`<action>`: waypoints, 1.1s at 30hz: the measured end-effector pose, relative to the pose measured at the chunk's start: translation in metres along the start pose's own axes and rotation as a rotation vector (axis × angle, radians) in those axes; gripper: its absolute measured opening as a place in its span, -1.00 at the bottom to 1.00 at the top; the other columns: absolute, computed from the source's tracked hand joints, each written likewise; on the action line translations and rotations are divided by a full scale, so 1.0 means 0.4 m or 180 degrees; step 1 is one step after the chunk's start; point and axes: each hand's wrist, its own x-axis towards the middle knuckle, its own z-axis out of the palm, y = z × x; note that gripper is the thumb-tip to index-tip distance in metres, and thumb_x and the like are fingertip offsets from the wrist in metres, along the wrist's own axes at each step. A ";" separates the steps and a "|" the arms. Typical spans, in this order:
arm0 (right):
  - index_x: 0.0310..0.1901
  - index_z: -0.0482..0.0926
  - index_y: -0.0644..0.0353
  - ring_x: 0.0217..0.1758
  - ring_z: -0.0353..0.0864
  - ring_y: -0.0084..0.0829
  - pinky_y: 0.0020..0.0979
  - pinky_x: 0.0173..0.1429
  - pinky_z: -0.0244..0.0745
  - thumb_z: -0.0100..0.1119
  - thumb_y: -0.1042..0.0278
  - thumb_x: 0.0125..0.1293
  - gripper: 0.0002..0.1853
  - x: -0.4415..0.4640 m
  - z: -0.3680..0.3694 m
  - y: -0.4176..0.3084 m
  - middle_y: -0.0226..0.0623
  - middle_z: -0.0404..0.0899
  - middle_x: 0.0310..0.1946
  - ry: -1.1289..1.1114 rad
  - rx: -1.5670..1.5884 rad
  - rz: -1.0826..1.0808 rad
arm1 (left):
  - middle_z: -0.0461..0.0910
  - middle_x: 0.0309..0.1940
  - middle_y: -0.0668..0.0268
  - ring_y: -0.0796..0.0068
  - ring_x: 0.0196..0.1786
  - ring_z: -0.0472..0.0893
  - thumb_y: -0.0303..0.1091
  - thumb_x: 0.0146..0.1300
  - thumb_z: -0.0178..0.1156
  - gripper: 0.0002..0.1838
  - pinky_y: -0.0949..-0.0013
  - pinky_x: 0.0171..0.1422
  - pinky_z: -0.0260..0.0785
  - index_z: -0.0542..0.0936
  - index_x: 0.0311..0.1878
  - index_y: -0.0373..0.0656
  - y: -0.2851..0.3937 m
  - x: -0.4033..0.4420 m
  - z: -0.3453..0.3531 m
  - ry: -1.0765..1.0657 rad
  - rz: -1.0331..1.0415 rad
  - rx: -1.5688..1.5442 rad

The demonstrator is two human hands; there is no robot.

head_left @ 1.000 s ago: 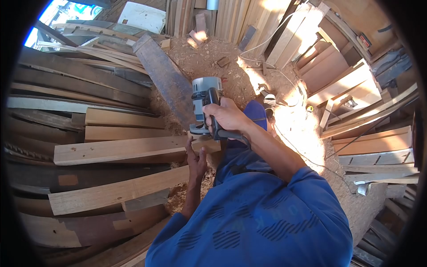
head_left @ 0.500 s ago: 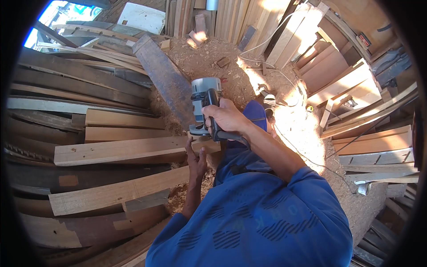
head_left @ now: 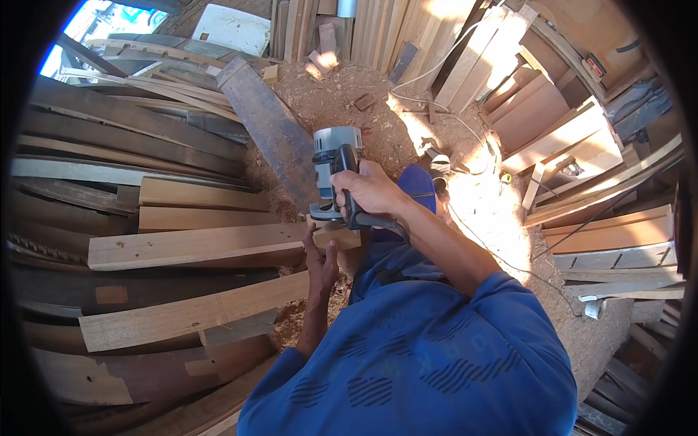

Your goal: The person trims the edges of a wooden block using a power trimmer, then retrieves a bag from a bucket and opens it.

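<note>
My right hand [head_left: 371,189] is wrapped round the black handle of a grey power tool [head_left: 337,138], whose base rests at the right end of a pale wooden board [head_left: 196,245]. Below the tool is my left hand [head_left: 321,263], palm up, with its fingers apart and their tips at the board's edge near the tool's base. Nothing shows in its palm. A second pale board [head_left: 189,312] lies nearer to me, left of my left forearm. The underside of the tool is hidden.
Long planks [head_left: 131,138] fill the left side. A wide dark plank [head_left: 265,123] lies on the ground strewn with shavings. Upright boards [head_left: 385,36] stand at the back. A cable [head_left: 472,123] and a second tool [head_left: 438,156] lie on the right, beside stacked wood [head_left: 611,232].
</note>
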 end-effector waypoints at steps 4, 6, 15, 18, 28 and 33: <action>-0.29 0.58 0.36 -0.55 0.59 -0.44 -0.35 -0.46 0.56 0.16 0.36 0.32 -0.81 -0.002 -0.001 -0.001 -0.24 0.58 -0.53 0.0005 0.0039 -0.0014 | 0.24 0.43 -0.02 0.22 0.40 0.35 -0.33 0.52 0.07 -0.38 0.19 0.45 0.22 0.10 0.55 -0.14 0.002 0.000 0.002 0.0006 -0.0012 -0.0089; -0.28 0.58 0.36 -0.55 0.58 -0.44 -0.35 -0.46 0.56 0.17 0.35 0.32 -0.80 -0.003 -0.001 -0.002 -0.24 0.58 -0.54 -0.0002 0.0053 -0.0019 | 0.25 0.42 -0.01 0.24 0.38 0.36 -0.33 0.53 0.07 -0.38 0.20 0.45 0.22 0.09 0.55 -0.14 0.015 -0.002 0.001 -0.0008 -0.0047 -0.0144; -0.31 0.57 0.29 -0.57 0.59 -0.40 -0.33 -0.43 0.56 0.13 0.36 0.35 -0.83 -0.007 -0.029 0.010 -0.26 0.56 -0.56 0.0213 0.0607 0.0053 | 0.36 0.32 0.02 0.28 0.28 0.44 -0.39 0.50 0.09 -0.39 0.28 0.35 0.33 0.12 0.54 -0.14 0.001 -0.005 -0.004 0.0031 -0.0191 -0.0470; -0.32 0.55 0.25 -0.58 0.58 -0.38 -0.33 -0.42 0.56 0.12 0.38 0.38 -0.86 -0.017 -0.058 0.016 -0.30 0.53 -0.56 0.0414 0.1184 0.0140 | 0.36 0.33 0.04 0.31 0.27 0.45 -0.43 0.51 0.08 -0.40 0.30 0.34 0.34 0.13 0.54 -0.09 -0.008 0.002 -0.027 0.0025 -0.0276 -0.0713; -0.32 0.47 0.20 -0.53 0.52 -0.38 -0.32 -0.32 0.58 0.09 0.40 0.40 -0.88 -0.067 -0.179 0.088 -0.35 0.49 -0.54 0.0822 0.2047 0.0057 | 0.40 0.27 0.13 0.36 0.21 0.47 -0.44 0.49 0.08 -0.42 0.32 0.25 0.41 0.20 0.52 -0.01 -0.018 0.061 -0.073 -0.0433 -0.0519 -0.0622; -0.36 0.48 0.19 -0.53 0.52 -0.37 -0.32 -0.33 0.58 0.09 0.37 0.39 -0.85 -0.092 -0.224 0.095 -0.34 0.48 -0.55 0.0898 0.1981 0.0045 | 0.41 0.24 0.18 0.39 0.20 0.48 -0.39 0.50 0.08 -0.47 0.33 0.20 0.45 0.24 0.49 0.04 0.026 0.080 -0.071 -0.0213 -0.0825 -0.0897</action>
